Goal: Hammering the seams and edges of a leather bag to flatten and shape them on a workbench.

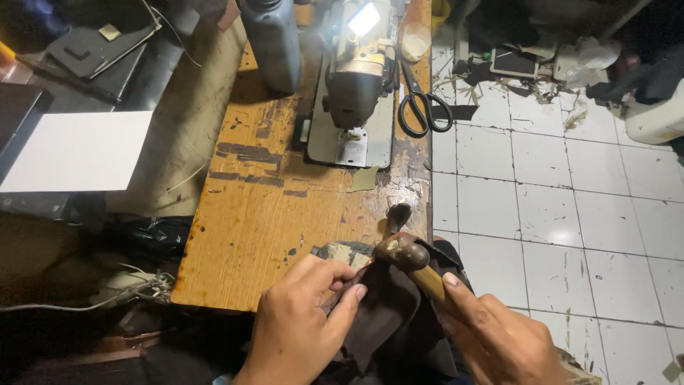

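We found the left hand (303,324), at the lower centre of the frame, pinching a piece of dark brown leather (388,314) between thumb and fingertips, which held the fold flat against the near edge of the wooden table (249,214). The right hand (499,342), at the lower right, was closed around the wooden handle of a small hammer (407,255), thumb laid along the shaft, apparently for control; the worn metal head sat just above the leather beside the left fingertips, so the pinch seemed to steady the spot under the head. The leather draped off the table edge toward the lap. Well apart, at the upper centre, stood a sewing machine (353,78) with its lamp lit, and black-handled scissors (420,107) lay just to its right, clear of the work.
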